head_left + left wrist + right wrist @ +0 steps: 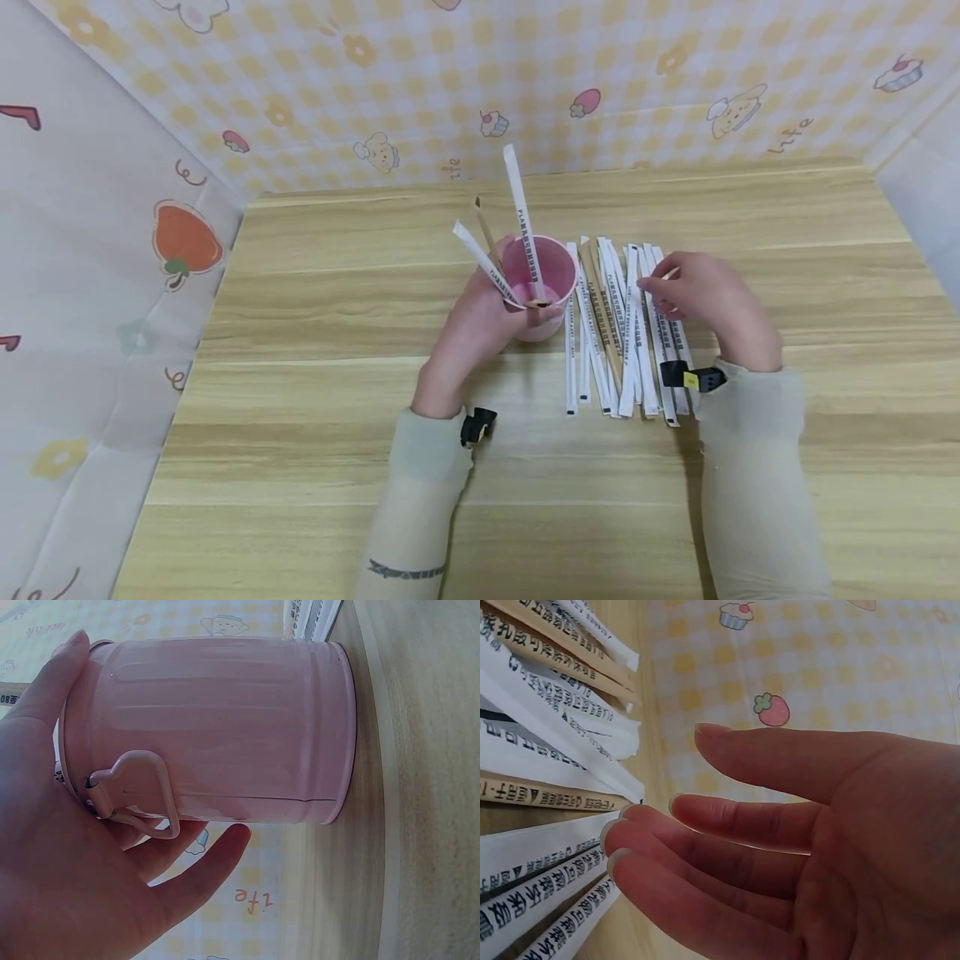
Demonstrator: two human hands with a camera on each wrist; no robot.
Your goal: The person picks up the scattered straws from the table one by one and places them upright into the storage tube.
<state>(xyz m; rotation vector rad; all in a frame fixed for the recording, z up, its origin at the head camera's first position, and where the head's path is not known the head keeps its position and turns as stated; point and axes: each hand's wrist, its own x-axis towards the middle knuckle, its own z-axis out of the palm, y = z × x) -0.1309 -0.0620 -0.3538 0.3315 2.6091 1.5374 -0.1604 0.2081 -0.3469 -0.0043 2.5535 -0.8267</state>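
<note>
My left hand point(491, 312) grips a pink metal bucket point(553, 265) near its rim, the thumb along the near edge. A small wire handle point(171, 796) shows on the bucket's side in the left wrist view. White paper-wrapped straws point(517, 196) and brown-wrapped ones point(486, 229) stand leaning in the bucket. To its right, a row of wrapped straws point(633, 333) lies on the table, white mixed with brown. Over the right part of this row is my right hand point(708, 292); in the right wrist view its fingers are loosely bent, fingertips close to the straw ends, with nothing between them.
The wood-grain table point(315, 400) extends on both sides of the arms. A yellow checked cloth point(465, 83) with cartoon prints hangs behind it, and a pale printed sheet point(97, 317) covers the left side. Small black wrist cameras point(477, 426) sit at both cuffs.
</note>
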